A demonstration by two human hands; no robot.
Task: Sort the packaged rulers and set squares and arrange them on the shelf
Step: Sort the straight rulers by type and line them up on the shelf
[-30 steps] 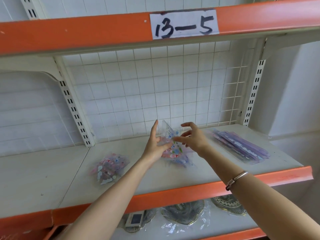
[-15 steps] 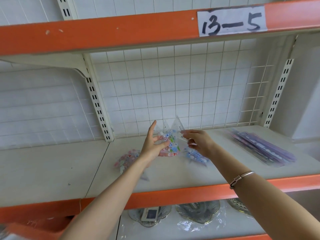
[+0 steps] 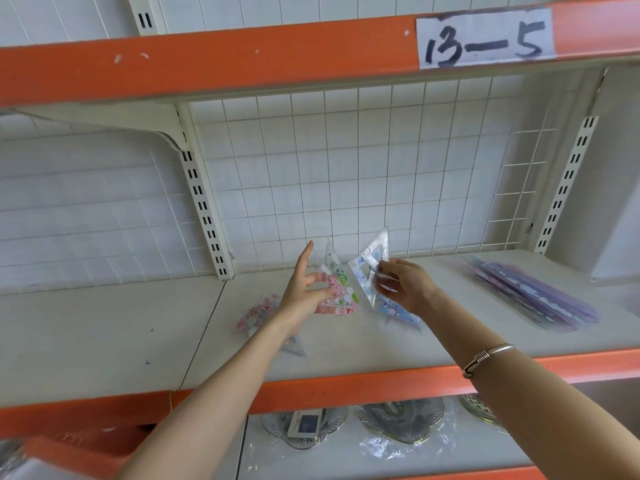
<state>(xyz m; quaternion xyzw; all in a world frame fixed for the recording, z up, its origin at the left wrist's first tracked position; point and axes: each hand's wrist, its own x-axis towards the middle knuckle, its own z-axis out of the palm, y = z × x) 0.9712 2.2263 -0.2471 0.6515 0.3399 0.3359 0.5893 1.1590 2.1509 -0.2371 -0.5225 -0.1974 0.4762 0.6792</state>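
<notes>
On the cream shelf [image 3: 346,344], my left hand [image 3: 301,292] holds a packet of set squares with pink and green print [image 3: 337,287] upright, its thumb and curled fingers around it and the index finger straight up. Just to the right, my right hand [image 3: 405,285] pinches a clear blue packaged set square [image 3: 369,263], tilted on edge and apart from the left packet. A pink printed packet pile [image 3: 256,315] lies flat to the left, partly behind my left forearm. A blue packet [image 3: 398,311] lies under my right hand. Purple packaged rulers [image 3: 533,292] are stacked at the right.
A white wire grid [image 3: 346,168] backs the shelf, with slotted uprights at both sides. The orange upper shelf edge carries a paper label "13-5" [image 3: 485,36]. Below, wrapped plates [image 3: 401,420] sit on the lower shelf. Bare shelf surface extends to the left.
My hands have drawn apart: the right hand has pulled the blue set square out of the bundle, and the left keeps the pink-green packet. The view has shifted left.
</notes>
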